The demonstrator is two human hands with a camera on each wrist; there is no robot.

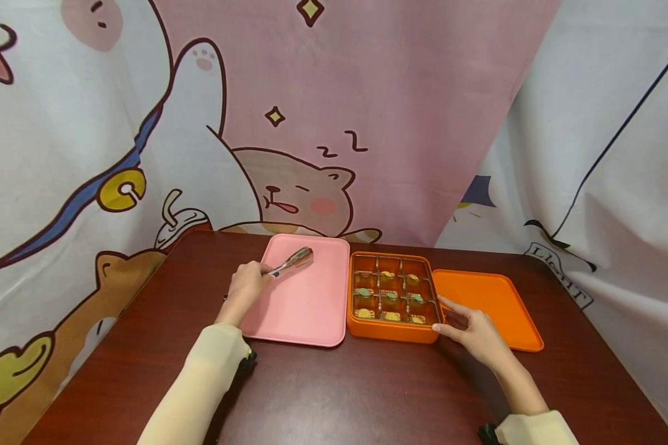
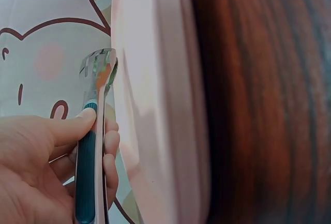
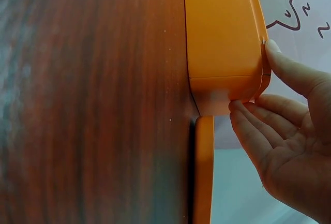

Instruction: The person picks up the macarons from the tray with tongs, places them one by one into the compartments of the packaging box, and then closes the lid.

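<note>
In my left hand (image 1: 247,287) I grip a pair of metal tongs (image 2: 89,151) with dark green handle grips, thumb on one side and fingers curled round the other. Their silver heads (image 1: 299,257) hang over the pink tray (image 1: 306,309) and hold nothing that I can see. At the front right corner of an orange box (image 1: 389,330), my right hand (image 1: 475,330) rests with nearly straight fingers on the side and the thumb by the rim. A divided insert fills the box, and small yellow and green pieces (image 1: 391,296) lie in its compartments.
Right of the box lies a flat orange lid or tray (image 1: 490,303), close against it. All of it stands on a dark reddish wooden table (image 1: 334,395). Behind the table hangs a curtain (image 1: 401,123) with cartoon animals.
</note>
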